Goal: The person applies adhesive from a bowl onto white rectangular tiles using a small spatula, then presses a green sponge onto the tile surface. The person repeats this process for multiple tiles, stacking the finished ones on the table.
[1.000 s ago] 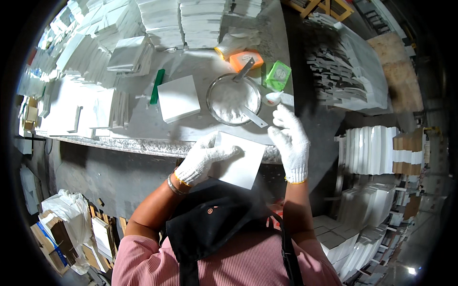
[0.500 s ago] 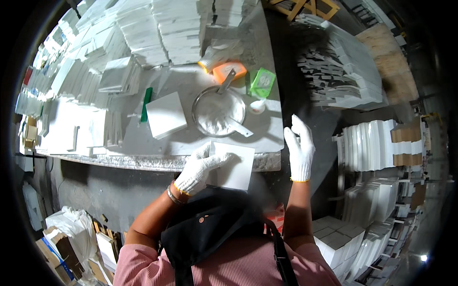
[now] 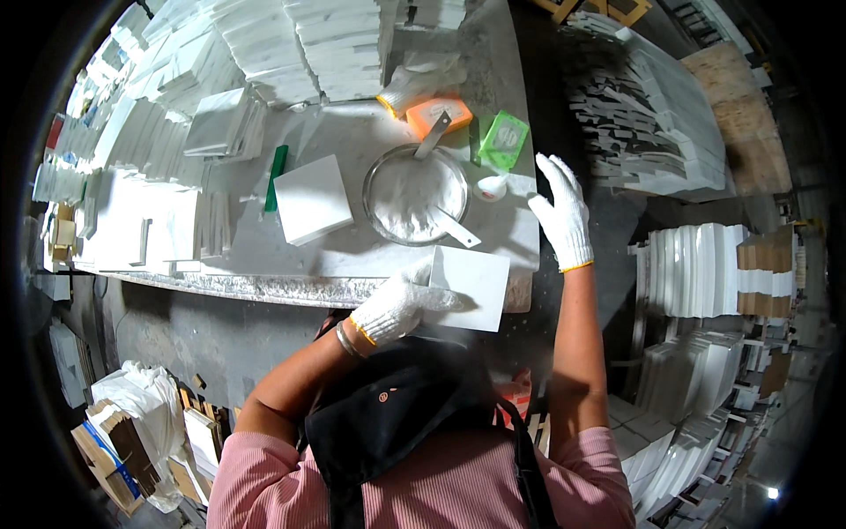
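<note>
White knitted gloves cover both hands. My left hand [image 3: 407,304] grips a square white tile [image 3: 473,286] by its left side, thumb lying on its face, just off the table's front edge. Past the table's right edge, my right hand [image 3: 562,212] is raised with fingers apart and nothing in it. A round metal bowl [image 3: 368,212] of white powder or paste stands beyond the tile. One putty knife [image 3: 434,134] leans on its far rim, another [image 3: 456,227] on its near right side. Left of the bowl lies a small stack of white tiles [image 3: 313,198].
Behind the bowl are an orange box [image 3: 439,115], a green box [image 3: 504,141] and a spare glove [image 3: 414,86]. A small white round container [image 3: 491,188] sits by the bowl. A green bar [image 3: 276,179] lies leftward. Stacked tiles [image 3: 339,53] fill the table's back; more stacks [image 3: 692,269] stand at right.
My left hand has carried the tile to the right and slightly away from me. My right hand has moved farther forward, its fingers still apart. The view has shifted slightly.
</note>
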A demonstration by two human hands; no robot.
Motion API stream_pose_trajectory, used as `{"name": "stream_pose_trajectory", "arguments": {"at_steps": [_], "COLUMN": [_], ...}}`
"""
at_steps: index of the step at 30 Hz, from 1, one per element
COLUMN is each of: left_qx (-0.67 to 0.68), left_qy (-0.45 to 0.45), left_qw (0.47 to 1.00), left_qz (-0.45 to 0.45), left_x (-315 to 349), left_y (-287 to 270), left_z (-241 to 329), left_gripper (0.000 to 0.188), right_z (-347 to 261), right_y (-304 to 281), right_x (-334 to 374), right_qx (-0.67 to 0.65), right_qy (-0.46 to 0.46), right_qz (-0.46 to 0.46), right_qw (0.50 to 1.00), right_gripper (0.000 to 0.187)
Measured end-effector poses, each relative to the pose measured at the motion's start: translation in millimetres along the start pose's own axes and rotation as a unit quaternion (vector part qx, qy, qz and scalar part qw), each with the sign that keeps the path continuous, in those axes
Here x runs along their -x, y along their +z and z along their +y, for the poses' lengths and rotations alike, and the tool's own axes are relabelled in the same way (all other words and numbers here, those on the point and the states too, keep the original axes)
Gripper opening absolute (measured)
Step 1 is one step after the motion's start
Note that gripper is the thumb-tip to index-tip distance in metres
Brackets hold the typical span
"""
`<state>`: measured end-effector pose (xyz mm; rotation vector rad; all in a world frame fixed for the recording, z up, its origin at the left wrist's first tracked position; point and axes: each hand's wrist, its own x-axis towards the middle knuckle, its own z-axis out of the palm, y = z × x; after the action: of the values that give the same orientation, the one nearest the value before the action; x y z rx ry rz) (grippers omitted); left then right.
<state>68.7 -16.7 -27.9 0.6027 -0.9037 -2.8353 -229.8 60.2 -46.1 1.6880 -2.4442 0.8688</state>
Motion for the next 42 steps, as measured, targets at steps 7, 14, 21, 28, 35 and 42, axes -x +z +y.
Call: {"name": "stream_pose_trajectory", "arguments": {"at_steps": [7,14,21,28,35,42], "left_qx": [0.04,0.1,0.01,0.025,-0.012,-0.053], "left_qy": [0.004,-0.051,-0.041,-0.046,-0.033,0.017], "left_qw": [0.998,0.993,0.999,0.997,0.997,0.995], "left_qz": [0.039,0.047,0.017,0.051,0.069,0.083], "left_x": [-15,-23,-25,-20,-18,-17], "left_y": [-7,-13,2,12,25,38], "left_z": [-13,-17,-11,-7,-5,-11], "left_gripper": [0.036,0.027,0.039,0.037,0.034,0.034], "right_z": [10,-17,-8,-11,-72,-107], "right_y": [-8,-13,18,-50,-73,-49], "right_x": [-9,-55,-97,-22,110,123], "right_qx": [-0.034,0.106,0.171,-0.099,-0.386,-0.167], "right_qy": [0.026,-0.049,-0.169,0.175,0.228,0.095], "right_qz": [-0.012,-0.063,-0.159,-0.126,0.041,0.103], "right_qw": [0.999,0.991,0.958,0.971,0.893,0.976], "right_gripper": [0.068,0.079,0.065,0.063,0.069,0.075]}}
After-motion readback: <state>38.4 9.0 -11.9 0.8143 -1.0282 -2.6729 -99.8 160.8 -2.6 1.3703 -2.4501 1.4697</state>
